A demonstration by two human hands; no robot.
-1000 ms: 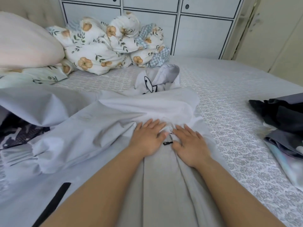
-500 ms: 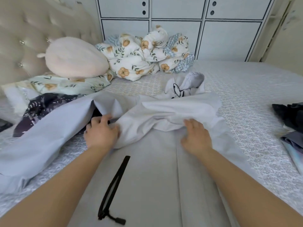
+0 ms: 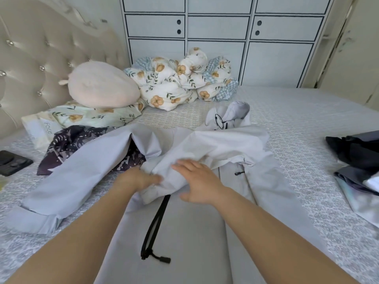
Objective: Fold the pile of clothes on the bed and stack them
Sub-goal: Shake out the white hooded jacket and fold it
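My left hand [image 3: 141, 179] pinches a bunched fold of the pale grey jacket [image 3: 205, 146], fingers curled into the cloth just beside my right hand [image 3: 200, 184], which lies flat and spread on the same bunch, fingers straight, holding nothing. The jacket sprawls across the middle of the bed [image 3: 307, 119], its body running down to the near edge under my arms, one sleeve [image 3: 67, 181] flung out toward the left edge over a dark patterned garment [image 3: 71, 140], the hood [image 3: 233, 115] lying toward the far side.

To fold this well, I judge I should keep the right palm pressing as an anchor while the left draws the bunched cloth out flat, so the crease falls straight instead of trapping wrinkles. The black drawcord [image 3: 155, 228] lies loose on the front panel; I'd tuck it inside before folding over. A heap of other clothes [image 3: 356, 152] waits at the right edge.
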